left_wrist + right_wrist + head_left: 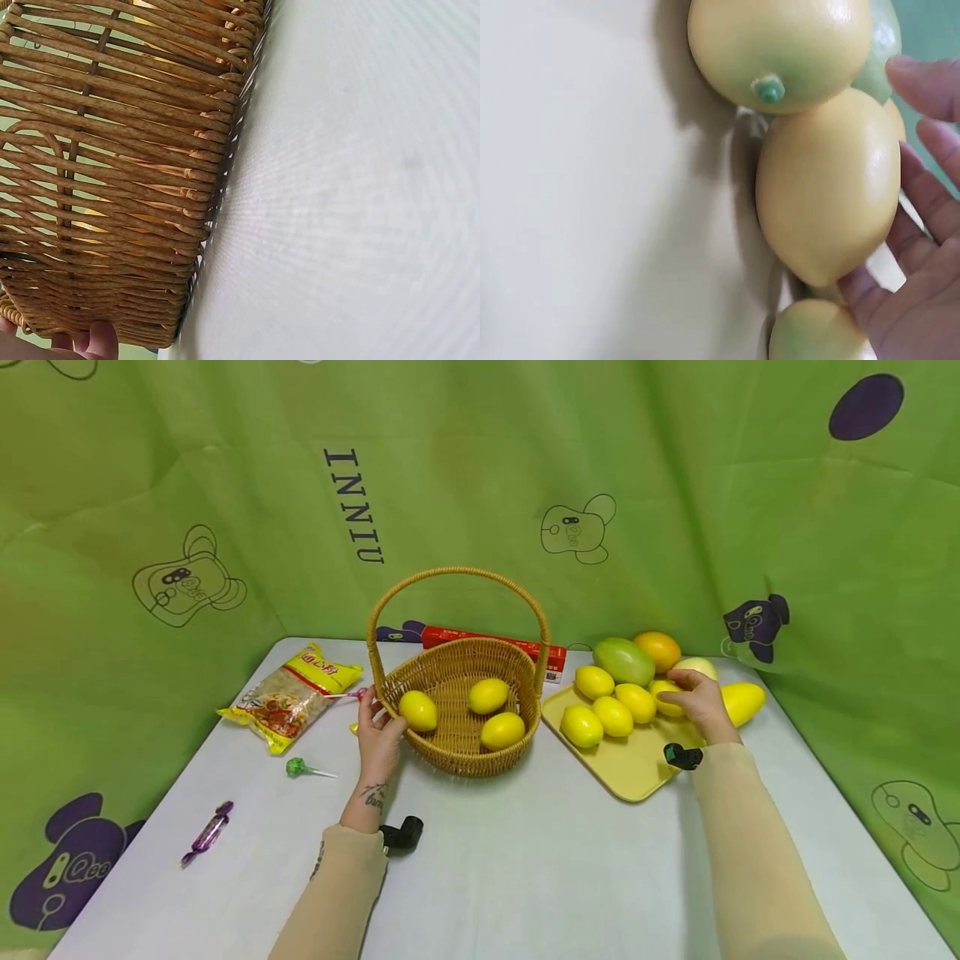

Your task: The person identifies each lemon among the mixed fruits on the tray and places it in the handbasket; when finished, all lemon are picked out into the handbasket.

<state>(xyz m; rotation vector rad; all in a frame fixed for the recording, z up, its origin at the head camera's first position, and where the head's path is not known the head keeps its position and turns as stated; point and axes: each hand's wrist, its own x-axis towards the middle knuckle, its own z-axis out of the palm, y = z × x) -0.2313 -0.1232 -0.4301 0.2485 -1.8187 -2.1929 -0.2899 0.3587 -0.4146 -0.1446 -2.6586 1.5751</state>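
Note:
A wicker basket (467, 763) with a tall arched handle stands mid-table, holding three lemons, one of them a lemon (489, 696) at the back. My left hand (381, 745) grips the basket's left side; in the left wrist view its fingertips (103, 339) lie against the weave. My right hand (703, 703) reaches over the yellow tray (636, 770), where several lemons lie in rows. In the right wrist view, its fingers pass along the side of one lemon (829, 187), while the thumb (930, 84) stands apart from it.
Behind the tray lie a green mango-like fruit (624, 662) and an orange fruit (657, 652); a long yellow fruit (744, 703) lies right. A red box (557, 662) sits behind the basket. Leftward are a food packet (288, 697), a green lollipop (297, 767) and a purple-wrapped candy (207, 834).

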